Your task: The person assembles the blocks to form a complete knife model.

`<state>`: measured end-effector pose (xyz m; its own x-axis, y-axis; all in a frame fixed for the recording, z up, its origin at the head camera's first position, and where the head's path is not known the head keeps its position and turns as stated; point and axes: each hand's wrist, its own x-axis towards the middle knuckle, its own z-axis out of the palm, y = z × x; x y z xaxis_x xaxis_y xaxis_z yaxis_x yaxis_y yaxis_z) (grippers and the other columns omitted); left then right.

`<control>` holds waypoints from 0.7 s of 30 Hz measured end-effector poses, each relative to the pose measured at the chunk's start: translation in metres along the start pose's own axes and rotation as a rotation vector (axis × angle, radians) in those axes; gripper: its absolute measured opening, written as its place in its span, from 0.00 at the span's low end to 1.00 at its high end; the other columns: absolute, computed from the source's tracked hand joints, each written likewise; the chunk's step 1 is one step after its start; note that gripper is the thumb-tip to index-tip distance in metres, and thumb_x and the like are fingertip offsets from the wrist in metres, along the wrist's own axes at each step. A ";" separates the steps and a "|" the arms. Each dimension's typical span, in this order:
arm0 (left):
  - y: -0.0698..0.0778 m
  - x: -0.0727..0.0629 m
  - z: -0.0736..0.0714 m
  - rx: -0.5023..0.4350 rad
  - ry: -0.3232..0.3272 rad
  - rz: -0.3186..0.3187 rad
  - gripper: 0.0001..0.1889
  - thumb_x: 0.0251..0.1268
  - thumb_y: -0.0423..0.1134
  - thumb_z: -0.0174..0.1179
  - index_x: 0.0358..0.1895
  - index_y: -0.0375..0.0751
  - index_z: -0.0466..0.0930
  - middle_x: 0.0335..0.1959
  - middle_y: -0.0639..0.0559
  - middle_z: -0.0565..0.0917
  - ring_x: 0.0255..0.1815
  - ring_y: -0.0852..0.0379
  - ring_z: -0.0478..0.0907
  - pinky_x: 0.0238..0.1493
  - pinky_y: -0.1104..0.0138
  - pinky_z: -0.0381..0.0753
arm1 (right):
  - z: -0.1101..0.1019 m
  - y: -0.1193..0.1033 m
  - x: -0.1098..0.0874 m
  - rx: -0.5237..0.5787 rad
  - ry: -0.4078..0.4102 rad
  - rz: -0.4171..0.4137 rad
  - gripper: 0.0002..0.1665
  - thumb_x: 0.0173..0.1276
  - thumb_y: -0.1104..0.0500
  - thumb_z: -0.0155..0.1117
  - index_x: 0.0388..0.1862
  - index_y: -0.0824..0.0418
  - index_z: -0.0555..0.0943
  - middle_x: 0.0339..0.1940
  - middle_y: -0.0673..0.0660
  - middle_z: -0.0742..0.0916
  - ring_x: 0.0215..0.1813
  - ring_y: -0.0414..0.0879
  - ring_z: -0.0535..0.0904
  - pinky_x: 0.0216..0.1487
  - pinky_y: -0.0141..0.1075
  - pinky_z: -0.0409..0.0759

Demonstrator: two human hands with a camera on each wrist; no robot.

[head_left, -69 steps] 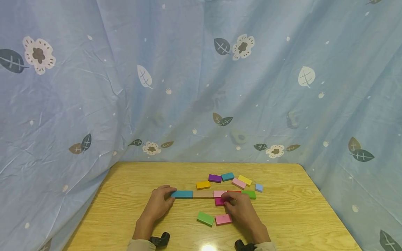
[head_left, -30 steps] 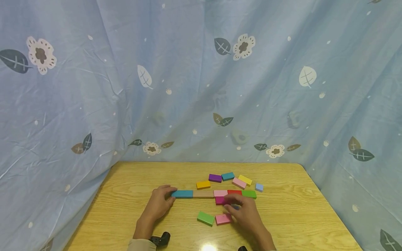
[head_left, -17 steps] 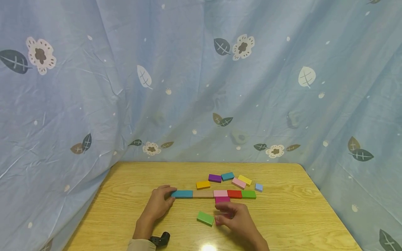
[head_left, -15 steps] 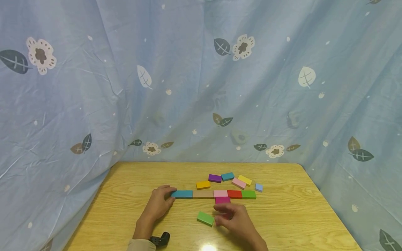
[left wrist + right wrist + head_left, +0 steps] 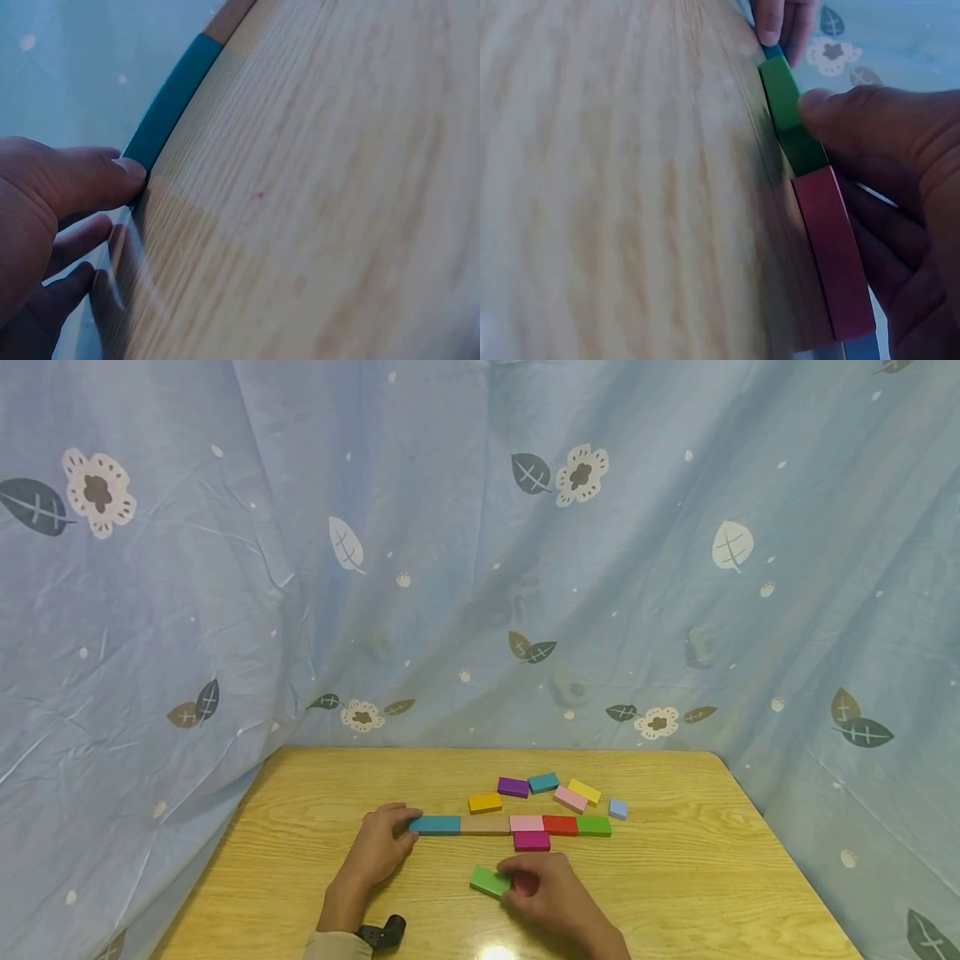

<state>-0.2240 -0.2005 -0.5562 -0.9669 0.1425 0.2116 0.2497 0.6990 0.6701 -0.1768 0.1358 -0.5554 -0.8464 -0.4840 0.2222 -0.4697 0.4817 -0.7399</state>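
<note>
My left hand point(image 5: 380, 850) pinches the left end of a blue block point(image 5: 437, 826) between thumb and fingers. That block starts a straight row on the table: a tan block point(image 5: 485, 826), a light pink block point(image 5: 527, 823), a red block point(image 5: 560, 826) and a green block point(image 5: 594, 827). A magenta block point(image 5: 532, 842) lies against the row's near side. My right hand point(image 5: 551, 893) hovers over a pink block point(image 5: 834, 251), mostly hidden in the head view. Its loosely curved fingers and thumb straddle the right end of a light green block point(image 5: 489, 882); the thumb meets its upper edge.
Behind the row lie an orange block point(image 5: 485, 803), a purple block point(image 5: 513, 787), a teal block point(image 5: 543, 783), a yellow block point(image 5: 585, 792), another pink block point(image 5: 571, 799) and a small blue block point(image 5: 618, 809). A patterned curtain point(image 5: 480, 568) hangs behind the table point(image 5: 337, 777).
My right hand has left the magenta block, moved toward me and left across the pink block, and reached the light green block's end. The left hand stays at the blue block.
</note>
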 end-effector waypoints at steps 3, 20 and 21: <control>-0.001 0.000 0.000 0.004 0.000 0.001 0.18 0.70 0.29 0.73 0.61 0.42 0.91 0.68 0.33 0.84 0.73 0.26 0.78 0.73 0.31 0.78 | 0.001 -0.001 0.001 -0.020 -0.018 0.006 0.19 0.66 0.59 0.81 0.55 0.48 0.93 0.51 0.41 0.93 0.48 0.33 0.82 0.52 0.28 0.84; 0.000 -0.001 0.002 0.001 0.002 -0.018 0.18 0.70 0.30 0.73 0.61 0.42 0.91 0.69 0.33 0.84 0.73 0.25 0.77 0.73 0.30 0.77 | -0.006 -0.007 0.013 0.074 0.011 0.085 0.16 0.74 0.62 0.74 0.58 0.52 0.92 0.55 0.46 0.94 0.57 0.36 0.89 0.58 0.33 0.91; -0.001 -0.001 0.002 0.000 0.003 -0.017 0.18 0.70 0.30 0.73 0.61 0.42 0.91 0.69 0.33 0.84 0.73 0.25 0.77 0.73 0.30 0.77 | -0.008 -0.008 0.015 0.054 0.017 0.083 0.16 0.74 0.62 0.75 0.58 0.52 0.93 0.55 0.46 0.94 0.57 0.36 0.89 0.60 0.34 0.91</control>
<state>-0.2231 -0.1998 -0.5580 -0.9708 0.1285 0.2026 0.2333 0.7016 0.6733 -0.1878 0.1307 -0.5415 -0.8862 -0.4312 0.1694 -0.3841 0.4795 -0.7890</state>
